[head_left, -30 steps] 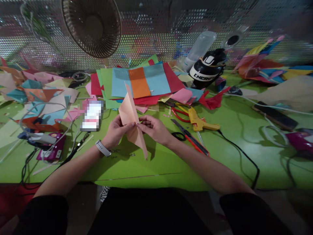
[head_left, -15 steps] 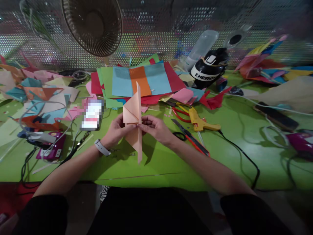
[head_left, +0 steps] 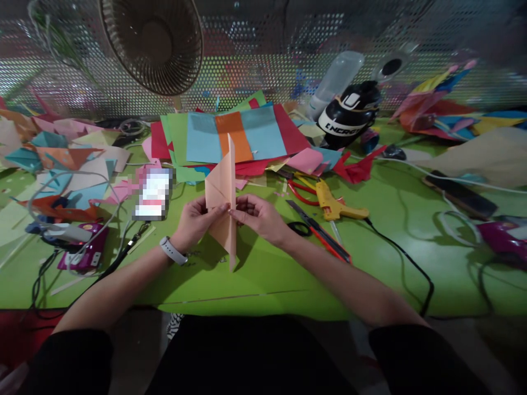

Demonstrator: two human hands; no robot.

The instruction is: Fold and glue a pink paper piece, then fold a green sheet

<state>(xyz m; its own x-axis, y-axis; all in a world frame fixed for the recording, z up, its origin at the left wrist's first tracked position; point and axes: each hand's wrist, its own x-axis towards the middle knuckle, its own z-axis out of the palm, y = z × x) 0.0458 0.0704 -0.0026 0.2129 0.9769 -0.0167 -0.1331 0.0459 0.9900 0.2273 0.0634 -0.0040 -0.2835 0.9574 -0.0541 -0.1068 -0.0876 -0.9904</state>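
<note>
A folded sheet of peach paper (head_left: 220, 176) is held upright above the green table, its long narrow edge facing me. My left hand (head_left: 198, 220) pinches it from the left near its middle, the thumb lying on the paper close to the crease. From the right, my right hand (head_left: 257, 218) grips the same edge, thumb in front and fingers behind. Both thumb tips almost meet at the centre fold. Beyond the paper lies a stack of coloured sheets (head_left: 263, 131) in blue, orange, red and green.
Right of my hands lie a utility knife (head_left: 317, 230), a yellow glue gun (head_left: 335, 204) with a black cord, and red-handled pliers (head_left: 302, 192). A phone (head_left: 154, 195) and many folded paper pieces (head_left: 68, 156) are on the left. A fan (head_left: 154, 44) and a black jug (head_left: 349, 115) stand behind.
The left thumb has moved up and right onto the paper's centre crease. The gap seen there between the folded layers has closed. The whole view has shifted slightly.
</note>
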